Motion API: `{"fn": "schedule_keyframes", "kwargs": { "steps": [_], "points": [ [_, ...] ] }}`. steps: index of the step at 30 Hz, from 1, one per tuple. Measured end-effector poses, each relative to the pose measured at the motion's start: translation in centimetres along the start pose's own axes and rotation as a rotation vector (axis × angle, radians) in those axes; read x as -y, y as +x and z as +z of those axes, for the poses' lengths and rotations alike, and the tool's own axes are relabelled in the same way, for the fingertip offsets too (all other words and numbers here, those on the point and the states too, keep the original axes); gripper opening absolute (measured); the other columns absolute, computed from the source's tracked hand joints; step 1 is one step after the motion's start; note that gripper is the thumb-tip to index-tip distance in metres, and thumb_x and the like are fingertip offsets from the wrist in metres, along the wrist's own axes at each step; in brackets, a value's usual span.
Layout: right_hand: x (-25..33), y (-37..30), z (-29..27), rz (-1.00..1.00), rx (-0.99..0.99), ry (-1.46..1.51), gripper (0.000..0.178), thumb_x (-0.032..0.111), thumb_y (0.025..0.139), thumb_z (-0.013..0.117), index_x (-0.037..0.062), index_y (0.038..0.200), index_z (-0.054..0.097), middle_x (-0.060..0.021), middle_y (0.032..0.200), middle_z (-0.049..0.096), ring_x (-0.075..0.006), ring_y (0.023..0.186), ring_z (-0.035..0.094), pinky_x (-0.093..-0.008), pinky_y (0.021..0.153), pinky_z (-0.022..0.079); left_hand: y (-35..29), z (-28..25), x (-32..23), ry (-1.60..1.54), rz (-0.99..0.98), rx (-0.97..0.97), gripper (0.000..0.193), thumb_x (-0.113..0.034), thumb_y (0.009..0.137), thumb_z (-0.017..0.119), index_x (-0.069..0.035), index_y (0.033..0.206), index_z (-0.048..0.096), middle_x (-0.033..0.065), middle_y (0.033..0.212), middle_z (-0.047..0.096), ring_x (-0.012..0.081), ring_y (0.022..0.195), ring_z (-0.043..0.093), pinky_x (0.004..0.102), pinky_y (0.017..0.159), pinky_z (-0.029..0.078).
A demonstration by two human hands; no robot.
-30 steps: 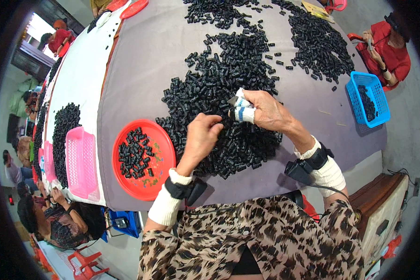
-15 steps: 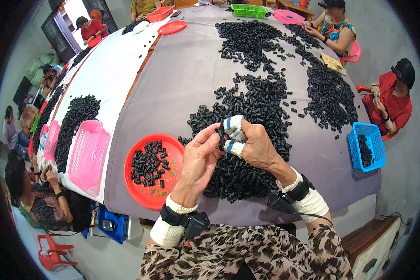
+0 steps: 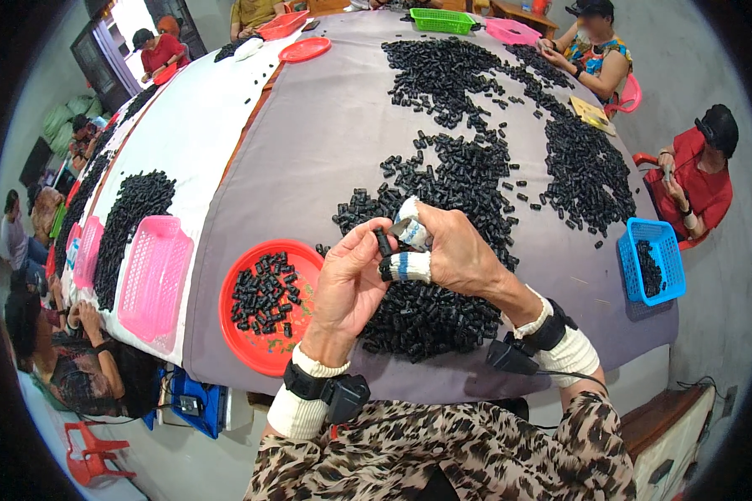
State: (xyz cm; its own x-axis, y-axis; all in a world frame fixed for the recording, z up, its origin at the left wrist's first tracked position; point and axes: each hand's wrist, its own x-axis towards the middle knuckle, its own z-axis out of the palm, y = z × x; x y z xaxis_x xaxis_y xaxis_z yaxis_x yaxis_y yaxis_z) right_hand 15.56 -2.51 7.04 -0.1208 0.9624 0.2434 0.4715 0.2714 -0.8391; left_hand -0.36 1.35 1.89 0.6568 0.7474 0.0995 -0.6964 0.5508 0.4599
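Note:
In front of me, my left hand (image 3: 348, 280) pinches a small black ribbed cylindrical piece (image 3: 383, 242) between thumb and fingers. My right hand (image 3: 468, 250) is closed close beside it, with white and blue striped cloth sleeves (image 3: 409, 267) on its fingers. A greyish patch shows between those fingers; what they grip, I cannot make out. Beneath and beyond my hands spreads a large heap of the same black pieces (image 3: 430, 321). Left of my left hand sits a round red tray (image 3: 242, 355) holding several black pieces.
A pink basket (image 3: 154, 275) stands left on white cloth beside another black heap (image 3: 134, 217). At the right edge is a blue basket (image 3: 652, 263) with black pieces. More heaps (image 3: 589, 171) lie farther off. People sit around the table, one in red (image 3: 693, 179) on the right.
My right hand's covered fingers have turned and drawn slightly off the left fingertips. The black piece now shows plainly in my left hand. The whole view has shifted a little.

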Motion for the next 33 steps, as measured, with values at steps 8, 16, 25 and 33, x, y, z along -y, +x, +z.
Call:
{"fn": "schedule_keyframes", "kwargs": {
  "steps": [8, 16, 25, 33],
  "points": [
    [-0.4, 0.1, -1.1, 0.034, 0.122, -0.031, 0.037, 0.028, 0.068, 0.075, 0.0027, 0.082, 0.053, -0.0063, 0.066, 0.054, -0.0153, 0.058, 0.052, -0.0299, 0.055, 0.042, 0.4, 0.1, 0.8, -0.006, -0.029, -0.008, 0.027, -0.013, 0.089, 0.052, 0.000, 0.113, 0.052, 0.0102, 0.099, 0.062, 0.0179, 0.091, 0.060, 0.0338, 0.081, 0.049],
    [-1.3, 0.5, -1.5, 0.030, 0.180, -0.099, 0.039, 0.030, 0.067, 0.073, 0.0004, 0.081, 0.051, -0.0103, 0.067, 0.055, -0.0231, 0.058, 0.054, -0.0334, 0.055, 0.043, 0.7, -0.1, 1.2, 0.081, -0.041, -0.078, 0.027, -0.014, 0.088, 0.054, 0.001, 0.111, 0.053, 0.0096, 0.100, 0.062, 0.0168, 0.092, 0.060, 0.0320, 0.082, 0.049],
    [-2.0, 0.4, -1.5, -0.003, 0.205, -0.144, 0.038, 0.030, 0.069, 0.071, 0.0008, 0.082, 0.050, -0.0107, 0.065, 0.055, -0.0260, 0.057, 0.056, -0.0353, 0.054, 0.043, 0.6, 0.1, 1.5, 0.106, -0.043, -0.117, 0.025, -0.012, 0.088, 0.054, 0.001, 0.110, 0.055, 0.0087, 0.101, 0.062, 0.0156, 0.091, 0.060, 0.0304, 0.082, 0.049],
    [-1.9, -0.1, -1.5, -0.069, 0.207, -0.094, 0.033, 0.026, 0.071, 0.069, 0.0001, 0.080, 0.051, -0.0115, 0.064, 0.056, -0.0241, 0.056, 0.056, -0.0346, 0.054, 0.043, 0.6, 0.2, 1.8, 0.110, -0.027, -0.161, 0.024, -0.012, 0.088, 0.055, 0.001, 0.108, 0.055, 0.0066, 0.098, 0.062, 0.0147, 0.090, 0.059, 0.0286, 0.082, 0.048]
  ]
}}
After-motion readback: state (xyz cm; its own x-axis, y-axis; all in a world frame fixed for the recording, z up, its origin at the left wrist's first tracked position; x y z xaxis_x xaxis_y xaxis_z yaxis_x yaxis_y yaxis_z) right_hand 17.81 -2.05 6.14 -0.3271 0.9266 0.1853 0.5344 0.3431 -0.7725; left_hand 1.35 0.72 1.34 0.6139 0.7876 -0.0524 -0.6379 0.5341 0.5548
